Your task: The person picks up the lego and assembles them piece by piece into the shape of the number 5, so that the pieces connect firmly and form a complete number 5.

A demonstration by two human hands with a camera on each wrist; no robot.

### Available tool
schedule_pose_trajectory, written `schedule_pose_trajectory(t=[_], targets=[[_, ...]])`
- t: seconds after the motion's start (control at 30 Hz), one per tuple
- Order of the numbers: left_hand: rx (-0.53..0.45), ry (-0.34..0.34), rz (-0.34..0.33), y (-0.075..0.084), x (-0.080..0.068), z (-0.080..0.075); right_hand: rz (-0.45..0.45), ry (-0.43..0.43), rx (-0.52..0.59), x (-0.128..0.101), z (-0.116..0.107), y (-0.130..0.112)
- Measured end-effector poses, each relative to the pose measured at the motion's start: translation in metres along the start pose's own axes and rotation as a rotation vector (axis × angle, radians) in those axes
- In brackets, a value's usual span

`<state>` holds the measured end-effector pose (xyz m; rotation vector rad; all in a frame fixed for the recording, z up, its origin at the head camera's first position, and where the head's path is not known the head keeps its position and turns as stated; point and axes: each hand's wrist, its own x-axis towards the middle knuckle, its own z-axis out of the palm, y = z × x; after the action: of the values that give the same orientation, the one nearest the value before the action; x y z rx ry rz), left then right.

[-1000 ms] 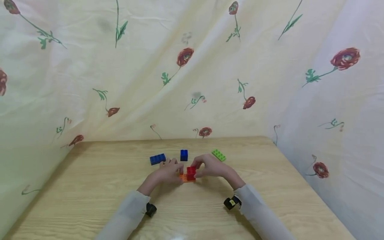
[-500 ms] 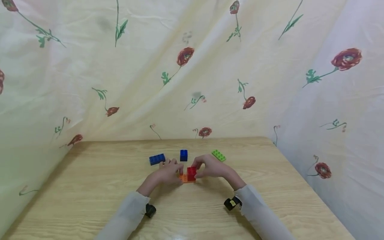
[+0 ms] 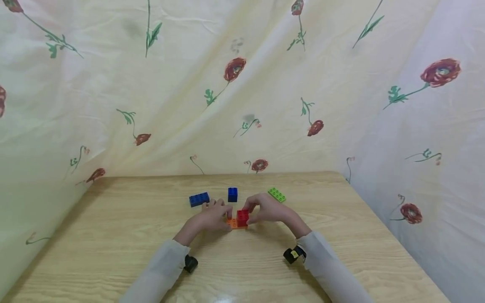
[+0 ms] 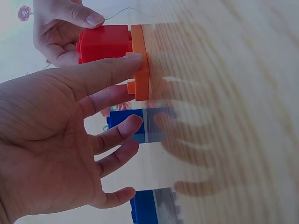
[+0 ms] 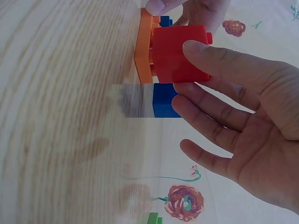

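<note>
A light wooden table [image 3: 113,235] is seen, enclosed at the far side and both flanks by a cream cloth [image 3: 113,105] printed with red flowers. Near the table's middle, a red block [image 3: 242,217] sits on a flat orange block [image 3: 232,224]. The red block is pinched by the right hand [image 3: 267,209], while the orange block is touched by the left hand [image 3: 212,216] with a straight fingertip. Behind them, a long blue block [image 3: 199,199], a small blue block [image 3: 233,194] and a green block [image 3: 277,195] are placed.
</note>
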<state>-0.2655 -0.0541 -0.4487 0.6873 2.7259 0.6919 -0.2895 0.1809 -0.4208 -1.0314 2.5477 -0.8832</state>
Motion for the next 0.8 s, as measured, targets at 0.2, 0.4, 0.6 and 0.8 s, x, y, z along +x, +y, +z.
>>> schedule_pose_trajectory(t=[0.2, 0.4, 0.6, 0.8], targets=[[-0.002, 0.002, -0.012, -0.0002, 0.0019, 0.0002, 0.011, 0.003, 0.010, 0.0007, -0.0008, 0.0014], [0.006, 0.005, -0.021, 0.0006, 0.0016, 0.0003, 0.014, 0.007, 0.014, 0.0003, 0.0000, -0.0019], [-0.004, -0.001, -0.011, -0.0006, 0.0016, 0.0019, 0.008, 0.006, 0.006, -0.0002, 0.0018, -0.0002], [-0.004, 0.008, -0.005, -0.0013, 0.0016, 0.0008, 0.007, 0.014, 0.006, 0.0009, 0.0017, -0.0019]])
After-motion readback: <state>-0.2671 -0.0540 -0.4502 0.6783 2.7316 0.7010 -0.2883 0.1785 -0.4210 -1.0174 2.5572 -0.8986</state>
